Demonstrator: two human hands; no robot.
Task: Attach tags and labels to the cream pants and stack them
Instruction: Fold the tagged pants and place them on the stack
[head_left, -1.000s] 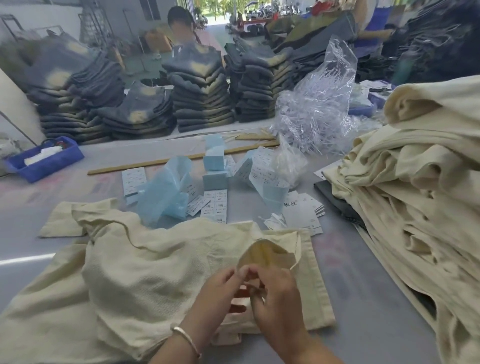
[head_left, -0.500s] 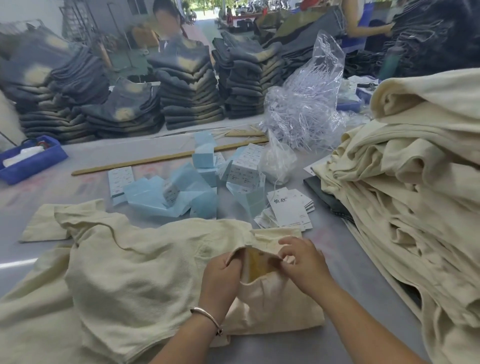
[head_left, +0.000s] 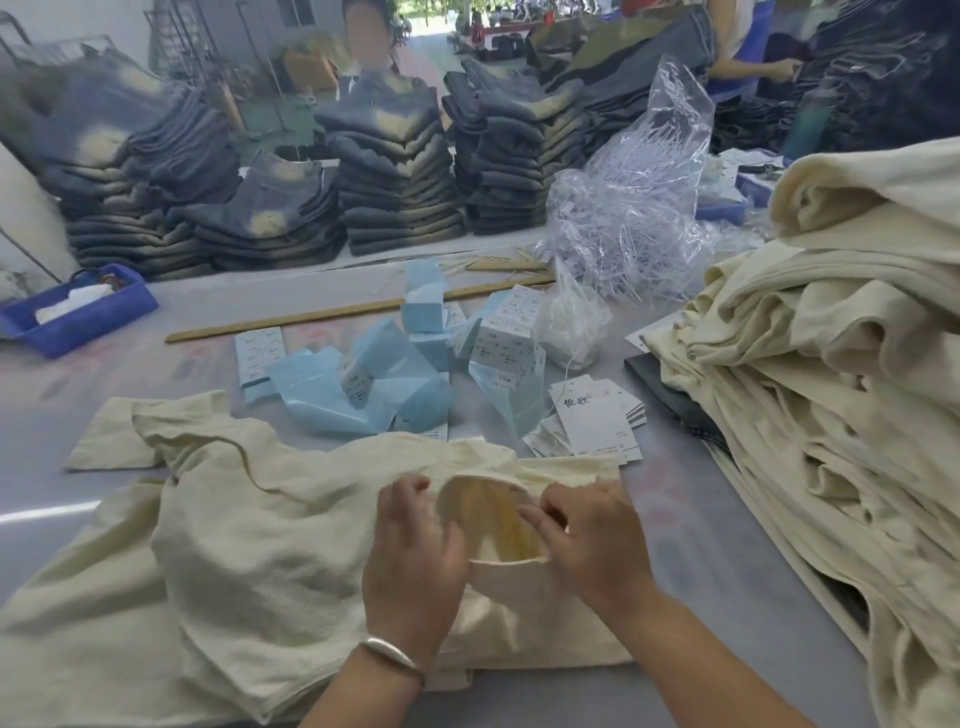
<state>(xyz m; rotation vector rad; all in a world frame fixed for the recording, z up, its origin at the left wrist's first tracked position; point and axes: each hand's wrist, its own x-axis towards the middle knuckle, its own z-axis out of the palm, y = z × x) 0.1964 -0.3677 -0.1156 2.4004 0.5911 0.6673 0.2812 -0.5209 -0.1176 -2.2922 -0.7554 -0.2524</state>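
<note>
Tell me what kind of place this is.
Most likely a garment factory's finishing and tagging area. Folded dark jeans stand in tall stacks at the back, a heap of cream pants lies on the right, and paper hang tags and sheets of size labels are spread across the long table.

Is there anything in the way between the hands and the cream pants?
No. Both the left hand and the right hand are already on the cream pants, holding the waistband open. Nothing visible lies between them and the cloth.
</note>
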